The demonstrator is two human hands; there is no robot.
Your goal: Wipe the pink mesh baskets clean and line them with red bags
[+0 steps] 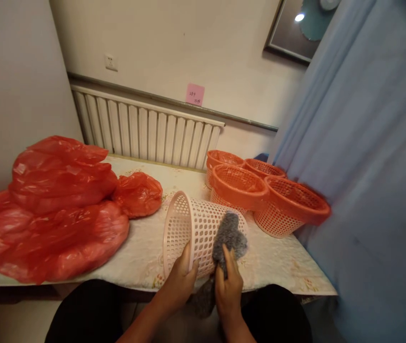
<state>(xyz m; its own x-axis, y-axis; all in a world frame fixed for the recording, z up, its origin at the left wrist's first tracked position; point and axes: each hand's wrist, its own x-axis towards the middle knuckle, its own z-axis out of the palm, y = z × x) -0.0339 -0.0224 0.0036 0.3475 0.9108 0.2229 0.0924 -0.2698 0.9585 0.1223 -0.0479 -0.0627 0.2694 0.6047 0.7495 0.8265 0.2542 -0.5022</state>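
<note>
A pale pink perforated wastebasket (203,224) lies tilted on its side at the table's front edge, its mouth facing left. My left hand (182,276) grips its rim, thumb and fingers on either side of the plastic. My right hand (228,281) is closed on a grey fuzzy cloth (229,236), pressed against the basket's side near the base. Part of the cloth hangs down below the hand. The basket's underside is turned away.
Several wastebaskets lined with red bags (240,183) stand at the back right, beside a blue curtain (367,157). Filled-looking red plastic bags (60,209) cover the left of the table (145,247). A white radiator (145,126) runs along the wall behind.
</note>
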